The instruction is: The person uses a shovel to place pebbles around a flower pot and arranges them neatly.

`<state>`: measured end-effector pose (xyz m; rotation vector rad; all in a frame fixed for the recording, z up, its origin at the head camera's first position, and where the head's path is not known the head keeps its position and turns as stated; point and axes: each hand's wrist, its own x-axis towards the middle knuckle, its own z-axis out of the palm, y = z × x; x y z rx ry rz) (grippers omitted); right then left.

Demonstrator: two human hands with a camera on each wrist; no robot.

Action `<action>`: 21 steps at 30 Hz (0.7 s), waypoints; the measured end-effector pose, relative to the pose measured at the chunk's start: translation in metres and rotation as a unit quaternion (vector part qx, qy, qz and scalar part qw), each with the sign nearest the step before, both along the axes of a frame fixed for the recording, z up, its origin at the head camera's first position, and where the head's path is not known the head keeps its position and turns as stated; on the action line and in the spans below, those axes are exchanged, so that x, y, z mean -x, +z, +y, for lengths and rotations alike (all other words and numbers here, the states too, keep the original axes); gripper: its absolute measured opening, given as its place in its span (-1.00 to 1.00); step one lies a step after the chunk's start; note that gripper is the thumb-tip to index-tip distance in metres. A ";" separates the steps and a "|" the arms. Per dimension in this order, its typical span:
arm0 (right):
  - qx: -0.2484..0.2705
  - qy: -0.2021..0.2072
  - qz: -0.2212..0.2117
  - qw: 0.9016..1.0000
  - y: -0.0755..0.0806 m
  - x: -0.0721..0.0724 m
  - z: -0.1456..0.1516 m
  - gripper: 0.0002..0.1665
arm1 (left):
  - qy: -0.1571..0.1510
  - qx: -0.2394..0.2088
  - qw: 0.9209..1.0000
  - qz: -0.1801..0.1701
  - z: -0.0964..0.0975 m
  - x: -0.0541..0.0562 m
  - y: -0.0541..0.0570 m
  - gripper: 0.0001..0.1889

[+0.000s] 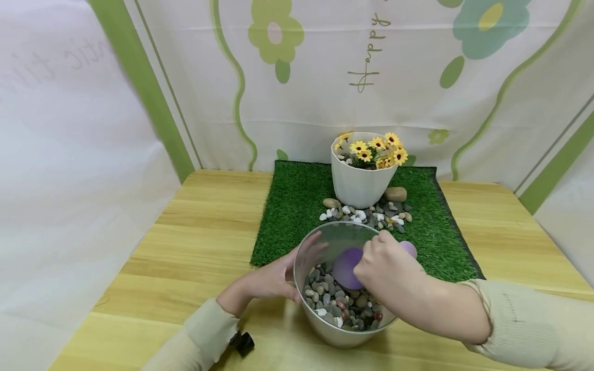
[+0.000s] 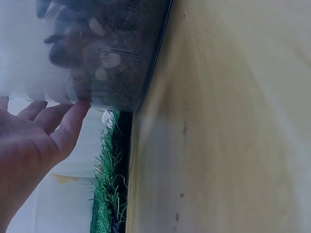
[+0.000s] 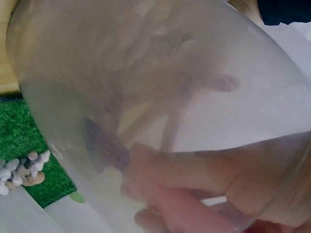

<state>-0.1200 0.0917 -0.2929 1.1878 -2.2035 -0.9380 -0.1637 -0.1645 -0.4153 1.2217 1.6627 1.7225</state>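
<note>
A clear plastic bucket (image 1: 341, 337) stands on the table, holding many small pebbles (image 1: 331, 299) in grey, white, tan and reddish tones. My left hand (image 1: 274, 275) rests against its left side, fingers spread along the wall. In the left wrist view, the fingertips of that left hand (image 2: 43, 128) touch the wall near the base. My right hand (image 1: 390, 268) grips a purple scoop (image 1: 345, 269) over the bucket, its blade down inside by the pebbles. The handle's rounded end (image 1: 409, 249) sticks out past the fist. Through the cloudy wall, the right wrist view shows the right hand (image 3: 180, 184) blurred.
Behind the bucket, a white pot (image 1: 359, 185) with yellow flowers (image 1: 378, 147) and pebbles stands on a green turf mat (image 1: 297, 206). Loose stones (image 1: 366, 214) lie before the pot. A small black object (image 1: 243, 343) is near the left sleeve. A printed curtain (image 1: 315, 103) hangs behind.
</note>
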 end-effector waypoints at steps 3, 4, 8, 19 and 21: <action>0.012 0.008 -0.017 1.000 0.000 0.002 0.000 -0.58 | 0.000 0.001 1.000 0.005 0.000 0.000 0.001 0.33; 0.016 0.013 -0.017 1.000 0.000 0.003 -0.001 -0.59 | 0.001 0.003 1.000 0.004 0.000 0.000 0.001 0.33; 0.029 0.028 -0.035 0.999 -0.002 0.008 -0.003 -0.57 | 0.007 0.014 1.000 0.001 -0.001 0.000 0.001 0.34; 0.148 0.101 -0.127 0.976 -0.006 0.020 0.009 -0.73 | 0.002 0.017 1.000 -0.008 -0.001 0.001 0.001 0.34; 0.172 0.112 -0.141 0.968 -0.006 0.022 0.012 -0.75 | 0.008 0.025 1.000 -0.010 -0.002 0.000 0.001 0.34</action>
